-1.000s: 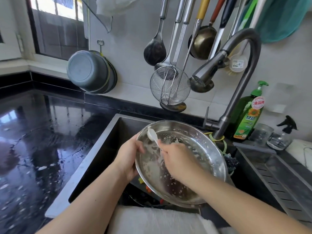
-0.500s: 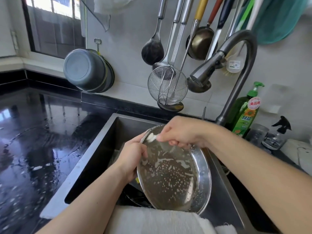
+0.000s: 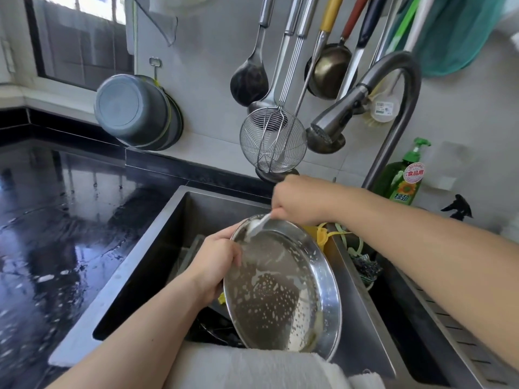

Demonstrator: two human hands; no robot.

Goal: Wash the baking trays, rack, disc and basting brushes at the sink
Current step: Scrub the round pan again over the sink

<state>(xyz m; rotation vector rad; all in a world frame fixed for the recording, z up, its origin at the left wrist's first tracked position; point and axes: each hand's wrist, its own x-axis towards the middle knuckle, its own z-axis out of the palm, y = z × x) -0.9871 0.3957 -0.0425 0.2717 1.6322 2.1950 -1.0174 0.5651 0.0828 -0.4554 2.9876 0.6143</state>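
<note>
A round steel tray [image 3: 283, 293] stands tilted over the sink [image 3: 157, 248], its inside flecked with white suds. My left hand [image 3: 213, 265] grips its left rim, thumb inside the tray. My right hand [image 3: 300, 203] is at the tray's top edge and holds a white brush [image 3: 257, 224], whose sudsy head touches the upper left of the tray's inside. Under the tray, dark dishes and a yellow item [image 3: 222, 299] lie in the sink, mostly hidden.
The tap [image 3: 337, 116] arches over the sink from the right. Ladles and a wire skimmer [image 3: 273, 141] hang on the wall behind. A green soap bottle [image 3: 404, 178] stands at right, a wet black counter [image 3: 56, 220] at left, a white cloth [image 3: 252, 369] on the front edge.
The tray has tipped more upright and turned. My right hand has gone from the tray's middle up to its top rim, and the brush head now scrubs the upper left edge.
</note>
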